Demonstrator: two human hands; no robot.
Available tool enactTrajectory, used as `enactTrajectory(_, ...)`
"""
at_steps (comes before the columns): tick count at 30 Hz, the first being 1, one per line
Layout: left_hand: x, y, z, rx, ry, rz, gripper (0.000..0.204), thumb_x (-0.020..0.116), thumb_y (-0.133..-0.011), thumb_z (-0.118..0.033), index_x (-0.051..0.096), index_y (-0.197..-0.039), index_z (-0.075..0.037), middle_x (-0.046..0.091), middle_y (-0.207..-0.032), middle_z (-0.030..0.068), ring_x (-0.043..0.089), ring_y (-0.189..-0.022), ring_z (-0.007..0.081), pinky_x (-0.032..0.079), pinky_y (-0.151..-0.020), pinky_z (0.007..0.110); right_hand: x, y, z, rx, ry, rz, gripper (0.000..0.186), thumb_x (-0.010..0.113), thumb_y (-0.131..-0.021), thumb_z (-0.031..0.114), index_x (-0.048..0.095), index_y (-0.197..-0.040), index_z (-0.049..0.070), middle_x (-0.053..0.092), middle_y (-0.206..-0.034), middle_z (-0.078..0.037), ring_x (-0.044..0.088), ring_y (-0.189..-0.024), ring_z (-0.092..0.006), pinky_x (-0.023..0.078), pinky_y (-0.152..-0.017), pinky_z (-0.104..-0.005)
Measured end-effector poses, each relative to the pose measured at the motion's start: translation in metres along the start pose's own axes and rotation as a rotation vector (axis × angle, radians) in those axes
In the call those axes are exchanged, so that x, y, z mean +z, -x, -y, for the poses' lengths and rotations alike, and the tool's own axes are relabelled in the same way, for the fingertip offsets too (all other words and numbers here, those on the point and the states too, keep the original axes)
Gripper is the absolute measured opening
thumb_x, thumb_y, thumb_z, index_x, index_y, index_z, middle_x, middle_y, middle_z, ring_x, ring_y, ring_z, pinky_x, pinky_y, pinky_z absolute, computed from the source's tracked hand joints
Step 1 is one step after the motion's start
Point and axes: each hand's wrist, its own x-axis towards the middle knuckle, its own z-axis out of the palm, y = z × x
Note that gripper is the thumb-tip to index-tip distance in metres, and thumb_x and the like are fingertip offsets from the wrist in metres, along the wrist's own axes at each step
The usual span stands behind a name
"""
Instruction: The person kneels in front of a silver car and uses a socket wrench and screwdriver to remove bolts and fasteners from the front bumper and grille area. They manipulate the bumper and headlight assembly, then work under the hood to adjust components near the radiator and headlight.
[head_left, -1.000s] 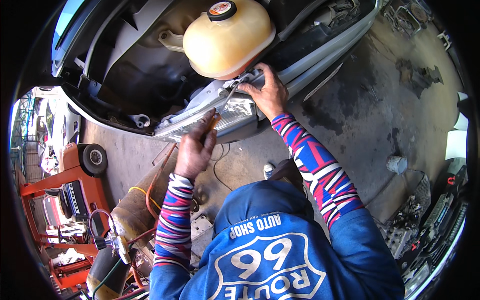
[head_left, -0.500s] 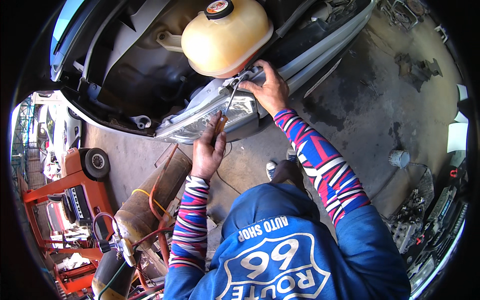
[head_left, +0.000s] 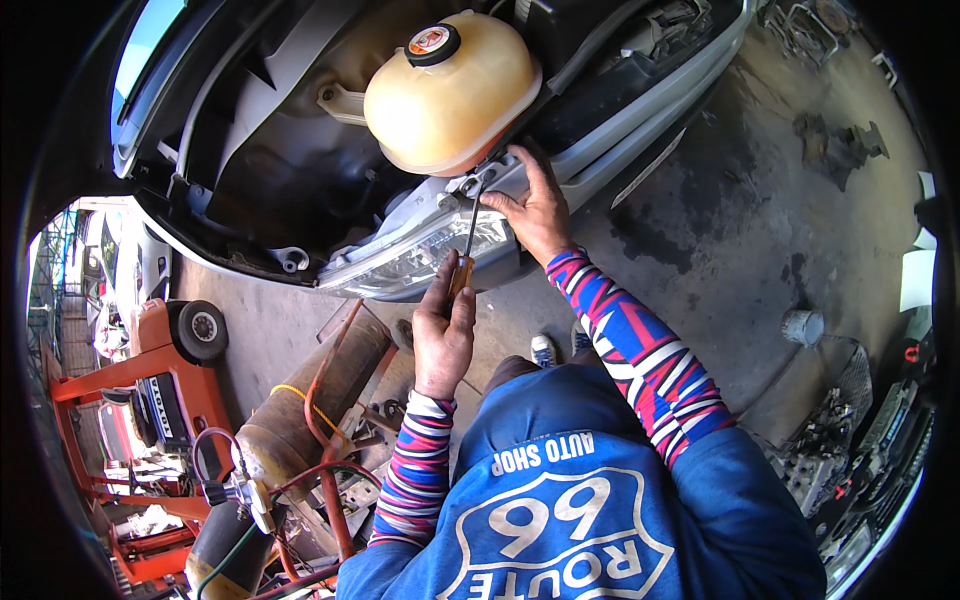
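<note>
My left hand [head_left: 445, 335] is closed round the amber handle of a screwdriver [head_left: 462, 275]. Its thin shaft slants up across the clear headlight [head_left: 425, 250] to a grey mounting bracket [head_left: 470, 185] at the lamp's upper edge. My right hand [head_left: 540, 212] rests at that bracket, thumb and forefinger spread apart, the thumb close beside the shaft. Its other fingers are mostly hidden, and the exact contact of the screwdriver's tip is too small to make out. Just beyond sits a yellowed plastic coolant tank [head_left: 450, 100] with a black cap [head_left: 432, 44].
The grey bumper [head_left: 650, 130] runs off to the upper right. At left, a rusty gas cylinder [head_left: 310, 400] with a gauge [head_left: 240, 490] lies near a red forklift [head_left: 150, 385]. Loose car parts [head_left: 840, 440] and a small can [head_left: 802, 327] lie on the right floor.
My left hand has moved right with the screwdriver, whose shaft now stands steeper in the picture. The right hand stays by the bracket. The car appears slightly lower in view.
</note>
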Motion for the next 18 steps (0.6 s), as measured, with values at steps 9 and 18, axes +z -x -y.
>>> enactTrajectory(9,0.007,-0.003,-0.001,-0.066,0.153,0.008,0.055,0.054,-0.104,-0.008,0.038,-0.155,0.001,0.064,-0.127,0.0103,0.056,-0.092,0.0085,0.049,-0.084,0.024,-0.003,-0.002,0.004,0.107,-0.060,0.030,0.075,0.090,-0.072,0.028,0.056,-0.137,0.010,0.056,-0.143,-0.017,0.054,-0.132,-0.0380,0.046,-0.107,-0.0434)
enactTrajectory(18,-0.048,-0.049,0.028,0.356,-0.394,0.076,0.050,0.060,-0.101,-0.014,0.050,-0.148,0.002,0.066,-0.134,0.0195,0.062,-0.122,0.0200,0.047,-0.104,0.034,0.010,0.002,0.000,-0.030,0.079,-0.141,0.074,0.093,-0.070,0.037,0.062,-0.131,0.008,0.065,-0.128,-0.017,0.062,-0.120,-0.0353,0.050,-0.100,-0.0409)
